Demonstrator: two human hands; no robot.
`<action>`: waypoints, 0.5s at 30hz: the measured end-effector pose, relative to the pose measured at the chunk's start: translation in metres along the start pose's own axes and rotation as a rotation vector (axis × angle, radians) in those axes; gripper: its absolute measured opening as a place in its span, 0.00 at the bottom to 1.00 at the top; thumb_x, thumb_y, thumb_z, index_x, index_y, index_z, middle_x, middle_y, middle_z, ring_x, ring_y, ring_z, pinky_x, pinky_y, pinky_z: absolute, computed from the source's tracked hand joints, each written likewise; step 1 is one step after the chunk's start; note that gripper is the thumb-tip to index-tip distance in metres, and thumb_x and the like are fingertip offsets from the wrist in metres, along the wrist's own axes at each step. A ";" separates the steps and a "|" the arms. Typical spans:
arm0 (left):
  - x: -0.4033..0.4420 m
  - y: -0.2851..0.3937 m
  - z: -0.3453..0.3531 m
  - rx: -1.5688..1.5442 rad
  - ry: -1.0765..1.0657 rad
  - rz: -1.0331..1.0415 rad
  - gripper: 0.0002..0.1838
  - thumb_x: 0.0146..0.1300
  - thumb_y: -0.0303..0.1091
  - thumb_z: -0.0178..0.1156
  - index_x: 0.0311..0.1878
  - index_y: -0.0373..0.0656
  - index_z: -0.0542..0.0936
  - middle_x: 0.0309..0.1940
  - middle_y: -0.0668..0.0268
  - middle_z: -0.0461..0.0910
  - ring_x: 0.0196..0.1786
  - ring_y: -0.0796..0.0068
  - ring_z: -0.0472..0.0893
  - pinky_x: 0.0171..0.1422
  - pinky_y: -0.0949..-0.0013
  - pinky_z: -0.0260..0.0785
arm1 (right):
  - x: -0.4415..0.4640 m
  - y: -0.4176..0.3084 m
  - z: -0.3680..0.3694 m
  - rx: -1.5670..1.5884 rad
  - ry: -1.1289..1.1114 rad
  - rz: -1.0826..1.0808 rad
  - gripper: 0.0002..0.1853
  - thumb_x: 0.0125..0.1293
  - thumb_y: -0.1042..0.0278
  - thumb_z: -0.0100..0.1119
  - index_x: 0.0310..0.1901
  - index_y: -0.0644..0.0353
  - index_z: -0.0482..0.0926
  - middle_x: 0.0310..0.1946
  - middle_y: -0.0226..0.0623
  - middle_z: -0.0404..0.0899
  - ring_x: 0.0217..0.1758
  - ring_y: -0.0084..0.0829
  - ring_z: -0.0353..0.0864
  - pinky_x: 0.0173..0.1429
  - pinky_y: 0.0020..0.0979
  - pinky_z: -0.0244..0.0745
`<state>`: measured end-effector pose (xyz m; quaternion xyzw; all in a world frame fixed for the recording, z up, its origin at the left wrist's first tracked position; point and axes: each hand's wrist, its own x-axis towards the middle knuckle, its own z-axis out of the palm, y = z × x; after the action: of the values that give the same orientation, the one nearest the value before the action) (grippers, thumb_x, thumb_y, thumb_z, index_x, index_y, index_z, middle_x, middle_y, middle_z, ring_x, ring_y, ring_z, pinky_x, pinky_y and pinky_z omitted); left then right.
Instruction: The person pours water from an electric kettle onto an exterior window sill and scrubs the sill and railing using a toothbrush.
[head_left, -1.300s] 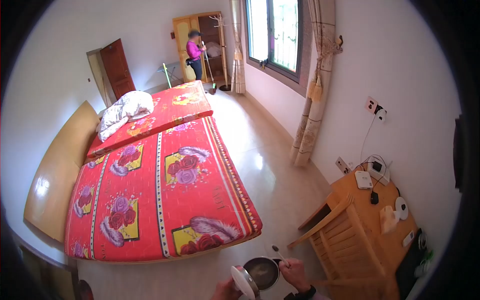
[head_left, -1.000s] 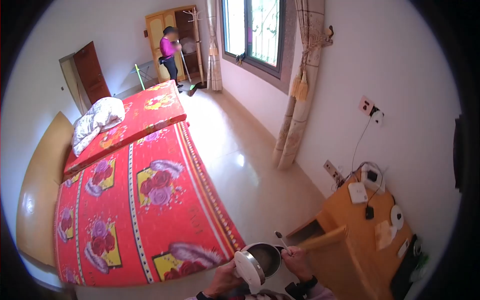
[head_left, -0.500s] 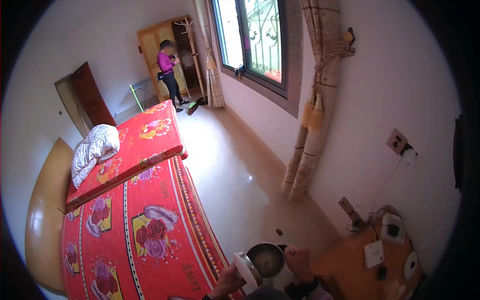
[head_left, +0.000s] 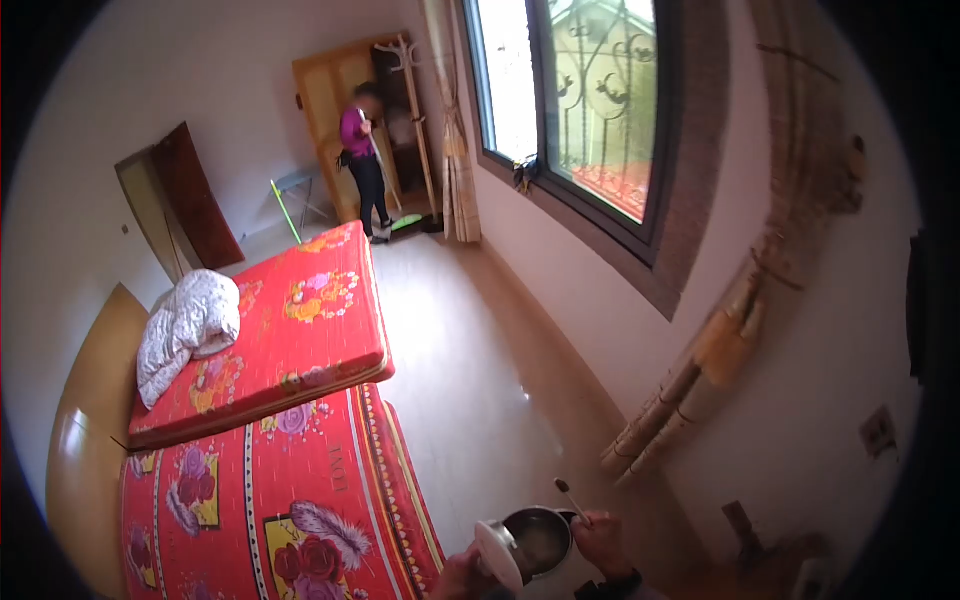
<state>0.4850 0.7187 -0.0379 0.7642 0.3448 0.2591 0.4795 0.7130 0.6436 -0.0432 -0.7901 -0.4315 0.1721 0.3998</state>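
Observation:
At the bottom of the head view, my left hand [head_left: 462, 577] is closed on a white lid [head_left: 497, 556], tilted against the left side of a round metal pot [head_left: 541, 541]. Something pale and cloudy lies in the pot. On the pot's right, my right hand [head_left: 600, 543] is closed round a thin spoon [head_left: 572, 500] whose dark tip points up and left. That hand is also at the pot's dark handle; whether it grips the handle is hard to tell.
Two red flowered mattresses [head_left: 300, 300] fill the left, with a white quilt [head_left: 195, 325]. A person in purple [head_left: 364, 165] stands by the wardrobe [head_left: 325, 110] with a broom. Right are the window [head_left: 600, 110] and curtain [head_left: 700, 360]; pale floor [head_left: 455, 350] runs between.
The view has moved forward along the bed, toward the window. The desk and chair at the lower right have mostly left the view. My hands still hold the lid and spoon by the pot.

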 end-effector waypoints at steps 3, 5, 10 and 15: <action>0.070 -0.006 -0.035 0.147 -0.072 -0.083 0.31 0.44 0.36 0.70 0.52 0.43 0.70 0.30 0.55 0.80 0.35 0.57 0.82 0.38 0.62 0.75 | 0.070 -0.032 0.013 0.111 -0.029 0.071 0.13 0.50 0.66 0.51 0.16 0.65 0.70 0.13 0.49 0.67 0.18 0.50 0.71 0.24 0.43 0.63; 0.118 -0.018 -0.054 0.165 -0.058 -0.070 0.30 0.43 0.35 0.69 0.51 0.44 0.70 0.30 0.54 0.80 0.36 0.54 0.81 0.39 0.61 0.75 | 0.119 -0.034 0.029 0.080 0.014 -0.014 0.12 0.50 0.67 0.52 0.16 0.65 0.70 0.13 0.49 0.67 0.18 0.49 0.71 0.24 0.42 0.63; 0.253 -0.045 -0.105 0.177 -0.006 0.052 0.30 0.43 0.35 0.70 0.51 0.44 0.70 0.31 0.55 0.81 0.35 0.55 0.81 0.39 0.62 0.75 | 0.254 -0.060 0.070 0.138 0.009 -0.034 0.12 0.50 0.68 0.52 0.16 0.66 0.70 0.14 0.49 0.67 0.19 0.46 0.72 0.25 0.39 0.65; 0.390 -0.085 -0.147 0.236 -0.030 0.037 0.32 0.41 0.37 0.71 0.52 0.44 0.70 0.32 0.57 0.81 0.35 0.58 0.82 0.39 0.64 0.76 | 0.400 -0.071 0.118 0.130 -0.011 -0.028 0.10 0.49 0.68 0.53 0.17 0.66 0.73 0.15 0.49 0.69 0.19 0.46 0.72 0.26 0.39 0.66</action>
<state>0.5989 1.1286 -0.0304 0.8254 0.3517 0.2140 0.3863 0.8288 1.0501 -0.0316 -0.7555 -0.4326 0.1985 0.4502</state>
